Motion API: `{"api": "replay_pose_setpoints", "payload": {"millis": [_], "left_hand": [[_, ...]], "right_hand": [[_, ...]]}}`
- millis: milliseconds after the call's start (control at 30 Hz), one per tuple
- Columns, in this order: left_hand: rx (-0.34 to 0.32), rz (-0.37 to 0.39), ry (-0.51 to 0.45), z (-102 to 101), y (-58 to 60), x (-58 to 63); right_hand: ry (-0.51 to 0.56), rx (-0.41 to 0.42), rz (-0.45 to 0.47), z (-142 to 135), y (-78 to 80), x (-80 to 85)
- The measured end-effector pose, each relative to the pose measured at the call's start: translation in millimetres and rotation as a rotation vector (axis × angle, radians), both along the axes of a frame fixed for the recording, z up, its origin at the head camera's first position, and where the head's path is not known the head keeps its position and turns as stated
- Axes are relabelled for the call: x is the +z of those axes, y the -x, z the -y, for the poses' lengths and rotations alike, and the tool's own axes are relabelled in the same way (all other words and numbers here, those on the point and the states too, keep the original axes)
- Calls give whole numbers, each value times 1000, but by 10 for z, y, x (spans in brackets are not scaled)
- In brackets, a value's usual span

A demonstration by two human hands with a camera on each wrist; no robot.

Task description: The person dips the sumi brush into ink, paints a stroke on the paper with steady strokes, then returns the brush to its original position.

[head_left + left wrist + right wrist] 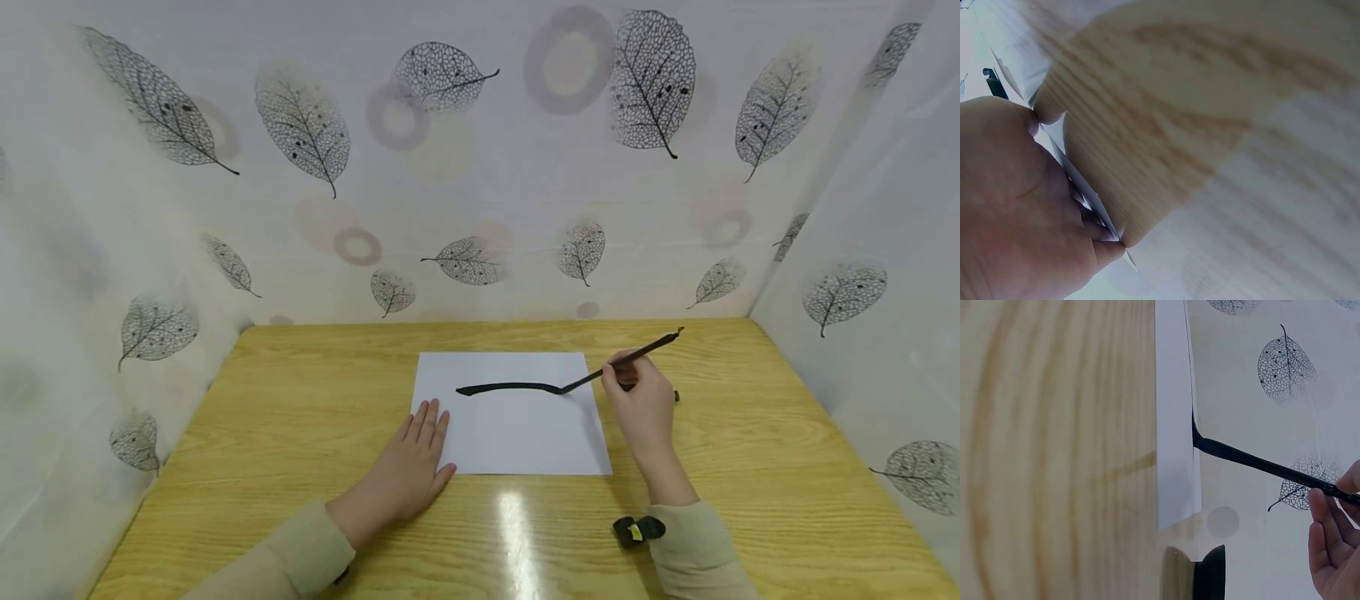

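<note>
A white sheet of paper lies on the wooden table, bearing a long black ink stroke across its upper part. My right hand pinches a dark writing brush slantwise; its tip touches the paper at the stroke's right end. In the right wrist view the brush runs from the fingers to the bent black bristles at the sheet. My left hand rests flat over the sheet's lower left edge, fingers spread. From the left wrist, that palm shows beside the paper's edge.
A black object, reflected in the glossy tabletop, stands beyond the paper's right side; in the head view the right hand mostly hides it. Leaf-patterned cloth closes off the back and both sides of the table.
</note>
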State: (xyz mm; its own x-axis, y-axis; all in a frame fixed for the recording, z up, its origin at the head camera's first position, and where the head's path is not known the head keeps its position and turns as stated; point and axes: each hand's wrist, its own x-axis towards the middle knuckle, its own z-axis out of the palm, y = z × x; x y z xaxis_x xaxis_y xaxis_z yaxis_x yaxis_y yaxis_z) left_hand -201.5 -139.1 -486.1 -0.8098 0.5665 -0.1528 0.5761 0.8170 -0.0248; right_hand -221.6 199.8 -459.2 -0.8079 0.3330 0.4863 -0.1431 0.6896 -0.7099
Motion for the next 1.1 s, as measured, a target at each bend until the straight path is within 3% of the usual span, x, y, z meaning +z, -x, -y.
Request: {"api": "replay_pose_setpoints", "payload": {"millis": [567,1100], "left_hand": [[11,15,11,-12,19,7],[-3,-16,5,-18,0,25]], "right_hand": [[8,10,84,-27,-15,16],[-99,70,37,23,-42,29]]}}
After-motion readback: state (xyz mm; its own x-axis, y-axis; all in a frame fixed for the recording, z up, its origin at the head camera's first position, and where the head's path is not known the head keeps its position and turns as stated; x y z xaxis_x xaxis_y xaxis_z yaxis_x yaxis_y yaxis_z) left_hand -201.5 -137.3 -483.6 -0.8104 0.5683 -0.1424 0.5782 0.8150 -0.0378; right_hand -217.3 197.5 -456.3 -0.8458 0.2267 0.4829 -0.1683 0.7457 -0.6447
